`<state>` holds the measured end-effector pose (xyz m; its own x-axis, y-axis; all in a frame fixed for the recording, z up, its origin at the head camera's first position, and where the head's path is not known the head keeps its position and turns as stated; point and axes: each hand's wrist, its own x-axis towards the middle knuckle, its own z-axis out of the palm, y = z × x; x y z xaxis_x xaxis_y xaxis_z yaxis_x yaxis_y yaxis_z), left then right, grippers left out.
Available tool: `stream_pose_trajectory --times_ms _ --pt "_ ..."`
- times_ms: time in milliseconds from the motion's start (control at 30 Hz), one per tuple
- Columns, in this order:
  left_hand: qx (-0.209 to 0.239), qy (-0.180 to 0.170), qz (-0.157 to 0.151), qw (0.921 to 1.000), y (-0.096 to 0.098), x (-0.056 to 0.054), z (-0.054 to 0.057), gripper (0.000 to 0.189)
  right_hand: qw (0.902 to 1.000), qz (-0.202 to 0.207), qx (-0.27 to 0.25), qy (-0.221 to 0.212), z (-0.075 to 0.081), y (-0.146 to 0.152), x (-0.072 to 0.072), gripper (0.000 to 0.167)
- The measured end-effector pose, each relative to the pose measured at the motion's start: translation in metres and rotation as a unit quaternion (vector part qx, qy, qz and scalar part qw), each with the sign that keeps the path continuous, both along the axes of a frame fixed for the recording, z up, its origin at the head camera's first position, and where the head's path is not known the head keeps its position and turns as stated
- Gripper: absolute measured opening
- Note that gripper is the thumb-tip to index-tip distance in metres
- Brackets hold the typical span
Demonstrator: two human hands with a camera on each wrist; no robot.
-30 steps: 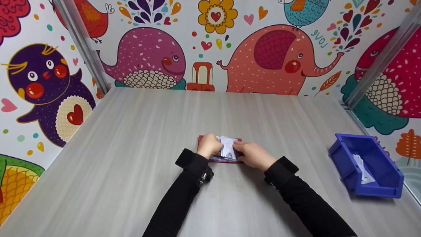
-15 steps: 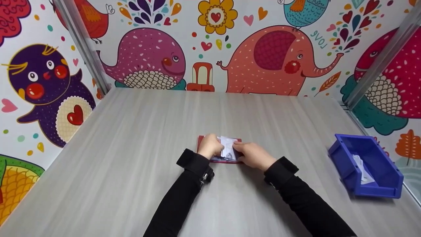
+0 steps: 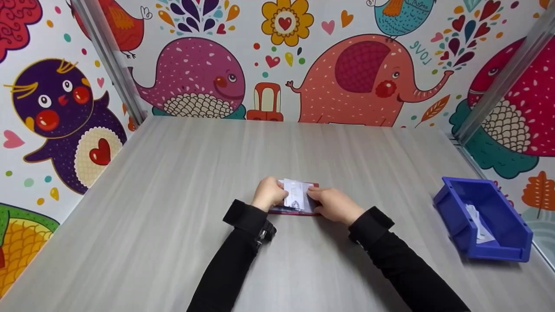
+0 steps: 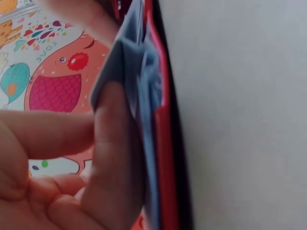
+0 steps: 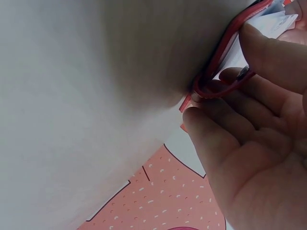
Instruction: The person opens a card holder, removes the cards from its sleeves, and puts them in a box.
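Observation:
A red wallet [image 3: 315, 185] lies near the middle of the table, between both hands. White printed slips [image 3: 295, 193] show at its top. My left hand [image 3: 266, 194] pinches the slips at their left edge. In the left wrist view, its finger and thumb are at a folded blue-grey sheet [image 4: 115, 72] beside the wallet's red edge [image 4: 165, 143]. My right hand [image 3: 338, 204] grips the wallet's right side, thumb on top and fingers beneath. A red strap [image 5: 223, 92] with a dark snap [image 5: 243, 73] curves by those fingers in the right wrist view.
A blue plastic bin [image 3: 505, 216] stands at the right side of the table, with white papers [image 3: 479, 225] inside. Walls with cartoon animals [image 3: 355, 82] close off the back and sides of the pale wooden table [image 3: 182, 182].
My left hand has shifted slightly left, and the white slips have moved left with it, covering the wallet's red left edge. My right hand stays in place.

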<state>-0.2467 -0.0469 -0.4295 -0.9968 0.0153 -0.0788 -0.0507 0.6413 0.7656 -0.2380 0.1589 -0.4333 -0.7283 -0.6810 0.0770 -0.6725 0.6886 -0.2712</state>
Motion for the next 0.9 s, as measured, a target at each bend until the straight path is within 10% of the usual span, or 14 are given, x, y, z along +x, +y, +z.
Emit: stream_pose_trajectory --times_ms 233,900 --pt "0.011 -0.001 0.011 0.9999 -0.009 0.002 0.001 0.004 1.0000 0.004 0.003 0.004 0.000 0.001 0.001 0.045" --pt "0.002 0.034 0.020 0.9992 -0.022 0.007 0.007 0.007 1.0000 0.007 -0.002 0.002 0.001 0.002 0.001 0.045"
